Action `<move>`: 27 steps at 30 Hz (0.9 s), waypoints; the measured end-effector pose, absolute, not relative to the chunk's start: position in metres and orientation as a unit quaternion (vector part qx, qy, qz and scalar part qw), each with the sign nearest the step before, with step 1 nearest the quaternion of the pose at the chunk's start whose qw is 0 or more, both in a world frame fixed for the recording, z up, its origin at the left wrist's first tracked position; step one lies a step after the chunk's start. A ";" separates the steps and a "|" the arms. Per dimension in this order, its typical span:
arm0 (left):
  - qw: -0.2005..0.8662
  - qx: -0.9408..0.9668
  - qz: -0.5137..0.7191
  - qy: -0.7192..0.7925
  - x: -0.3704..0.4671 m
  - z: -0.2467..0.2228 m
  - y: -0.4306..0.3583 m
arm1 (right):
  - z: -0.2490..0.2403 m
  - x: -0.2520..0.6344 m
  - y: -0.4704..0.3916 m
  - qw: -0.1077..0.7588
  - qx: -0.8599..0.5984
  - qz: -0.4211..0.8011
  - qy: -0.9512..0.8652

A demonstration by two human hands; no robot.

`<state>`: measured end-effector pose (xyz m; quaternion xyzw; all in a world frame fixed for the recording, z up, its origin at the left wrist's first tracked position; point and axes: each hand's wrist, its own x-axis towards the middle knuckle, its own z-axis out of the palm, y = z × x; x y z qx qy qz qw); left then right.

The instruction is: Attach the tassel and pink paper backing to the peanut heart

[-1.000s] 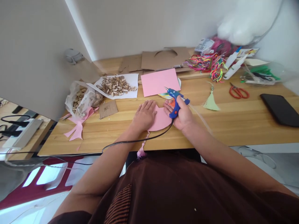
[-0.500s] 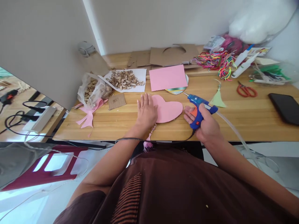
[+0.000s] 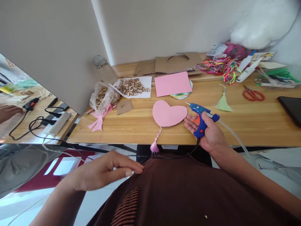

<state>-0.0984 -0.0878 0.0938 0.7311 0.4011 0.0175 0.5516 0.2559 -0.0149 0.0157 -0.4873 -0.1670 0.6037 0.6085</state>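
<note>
A blue glue gun (image 3: 199, 119) is held in my right hand (image 3: 213, 133), its nozzle pointing up and left over the table, its cord hanging down. My left hand (image 3: 108, 169) is in front of the table edge, near the brown shirt, fingers extended and holding nothing. A pink heart-shaped piece (image 3: 169, 114) lies flat on the wooden table, just left of the glue gun. From its lower edge a pink tassel (image 3: 155, 146) hangs over the table's front edge.
Behind lie a pink sheet (image 3: 172, 84), brown pieces on white paper (image 3: 147, 80) and cardboard (image 3: 176, 64). To the right are a green tassel (image 3: 224, 103), red-handled scissors (image 3: 253, 94) and a black phone (image 3: 291, 108). Another person's hand (image 3: 9, 113) shows at far left.
My left hand has let go of the pink heart and moved down and left, off the table. The view has shifted slightly. Another person's hand has appeared at far left.
</note>
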 end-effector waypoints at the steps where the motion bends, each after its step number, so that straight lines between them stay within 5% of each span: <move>1: 0.577 0.697 0.069 0.420 -0.099 0.095 -0.079 | 0.016 0.254 -0.014 0.614 -0.486 0.600 -0.164; 7: 0.602 0.445 0.421 0.512 -0.052 0.042 0.012 | 0.023 0.250 -0.009 0.612 -0.494 0.599 -0.150; 15: 0.672 0.357 0.418 0.496 -0.007 0.028 0.042 | 0.026 0.260 0.020 0.578 -0.486 0.615 -0.225; 22: 0.622 0.420 0.399 0.528 -0.023 0.016 -0.002 | 0.030 0.259 0.072 0.529 -0.451 0.669 -0.262; 24: 0.568 0.505 0.348 0.548 -0.031 0.012 -0.009 | 0.031 0.258 0.076 0.515 -0.462 0.674 -0.259; 27: 0.337 0.691 0.314 0.556 -0.042 0.008 -0.007 | 0.033 0.263 0.068 0.509 -0.488 0.665 -0.246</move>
